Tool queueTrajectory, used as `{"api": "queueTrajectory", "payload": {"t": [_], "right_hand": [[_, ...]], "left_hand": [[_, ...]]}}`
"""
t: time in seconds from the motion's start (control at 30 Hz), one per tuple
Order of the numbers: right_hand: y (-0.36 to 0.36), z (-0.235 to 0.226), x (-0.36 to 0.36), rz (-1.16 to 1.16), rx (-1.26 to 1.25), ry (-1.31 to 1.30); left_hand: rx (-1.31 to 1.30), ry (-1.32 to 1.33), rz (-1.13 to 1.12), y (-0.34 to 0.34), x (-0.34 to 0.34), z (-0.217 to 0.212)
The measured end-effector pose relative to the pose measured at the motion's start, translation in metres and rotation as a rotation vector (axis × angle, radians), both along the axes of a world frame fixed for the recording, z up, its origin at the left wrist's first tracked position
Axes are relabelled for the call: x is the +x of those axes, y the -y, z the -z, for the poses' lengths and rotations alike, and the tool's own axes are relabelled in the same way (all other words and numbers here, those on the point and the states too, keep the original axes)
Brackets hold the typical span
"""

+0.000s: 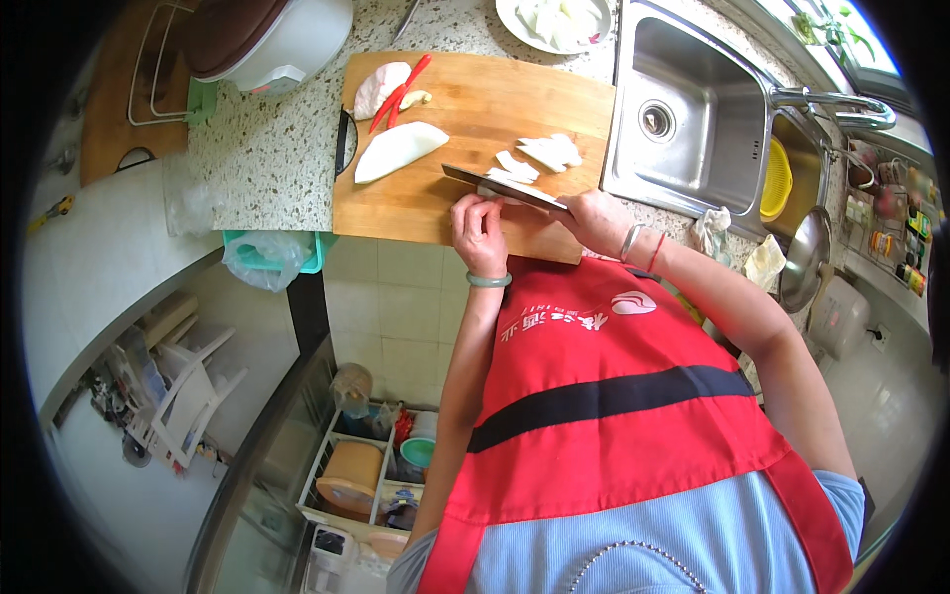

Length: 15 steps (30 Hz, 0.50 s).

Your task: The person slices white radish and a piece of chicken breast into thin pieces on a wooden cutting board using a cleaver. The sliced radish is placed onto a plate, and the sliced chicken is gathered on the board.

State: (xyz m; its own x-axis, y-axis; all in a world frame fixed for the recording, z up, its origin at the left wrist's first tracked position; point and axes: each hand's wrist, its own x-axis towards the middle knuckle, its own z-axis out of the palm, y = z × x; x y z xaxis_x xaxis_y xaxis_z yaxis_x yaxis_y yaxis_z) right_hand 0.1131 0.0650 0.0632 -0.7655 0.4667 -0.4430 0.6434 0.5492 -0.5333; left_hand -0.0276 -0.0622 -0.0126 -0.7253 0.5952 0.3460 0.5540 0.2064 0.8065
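Note:
A wooden cutting board (465, 213) lies on the speckled counter. My right hand (594, 218) grips the handle of a wide knife (500, 186), whose blade lies across the board. My left hand (479, 230) presses on a white vegetable piece right under the blade, fingers curled. Cut white slices (539, 156) lie just beyond the knife. A large white vegetable half (398, 150) rests to the left. Another white piece (379, 89), two red chillies (401, 94) and a small pale clove sit at the board's far left corner.
A steel sink (693, 129) with a tap (841, 104) is to the right. A white plate of cut pieces (554, 22) stands behind the board. A rice cooker (267, 40) sits at the far left. A wok (804, 259) hangs near the counter's right end.

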Motion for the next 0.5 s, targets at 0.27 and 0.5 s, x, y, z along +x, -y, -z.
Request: {"api": "queueTrajectory", "payload": {"t": [0.27, 0.5], "right_hand": [[-0.011, -0.038, 0.01, -0.062, 0.034, -0.049], [-0.012, -0.05, 0.01, -0.079, -0.062, 0.082]], "left_hand": [[0.052, 0.107, -0.026, -0.002, 0.003, 0.007], [0.015, 0.038, 0.004, 0.002, 0.0, 0.007]]}}
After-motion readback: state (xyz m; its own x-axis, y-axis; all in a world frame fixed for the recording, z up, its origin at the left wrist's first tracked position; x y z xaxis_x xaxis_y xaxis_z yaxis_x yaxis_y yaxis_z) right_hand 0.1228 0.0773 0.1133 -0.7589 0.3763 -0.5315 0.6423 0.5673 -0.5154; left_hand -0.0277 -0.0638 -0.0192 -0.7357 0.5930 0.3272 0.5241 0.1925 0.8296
